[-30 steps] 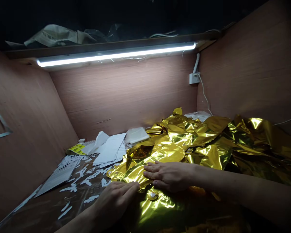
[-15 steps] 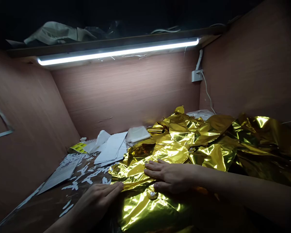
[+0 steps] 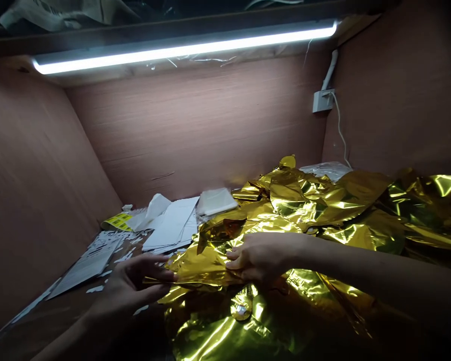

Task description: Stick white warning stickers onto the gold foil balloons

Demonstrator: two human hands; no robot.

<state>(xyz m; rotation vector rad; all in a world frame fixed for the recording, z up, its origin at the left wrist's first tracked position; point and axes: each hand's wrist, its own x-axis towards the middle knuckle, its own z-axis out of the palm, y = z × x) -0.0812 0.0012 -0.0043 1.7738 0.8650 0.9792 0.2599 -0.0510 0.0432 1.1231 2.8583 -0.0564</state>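
A flat, uninflated gold foil balloon (image 3: 205, 263) lies creased in front of me, its near edge folded. My left hand (image 3: 143, 281) pinches the left end of that fold between thumb and fingers. Farther right, my right hand (image 3: 261, 255) has its fingers curled down and closed on the same foil. Below the fold, a small rounded foil tab (image 3: 241, 306) with a shiny spot lies on more gold foil. My right palm hides part of the sheet.
More gold foil (image 3: 326, 195) is heaped at the back right. White paper sheets (image 3: 173, 225), a clear plastic packet (image 3: 216, 200), a yellow label sheet (image 3: 117, 221) and paper scraps lie left. A lit tube (image 3: 188, 47) hangs overhead. A cable (image 3: 340, 125) runs down from a socket box (image 3: 322, 100).
My right hand has gone from lying flat to curled fingers gripping the foil. My left hand has shifted left and now pinches the fold's end, lifting it slightly. The view has tilted down.
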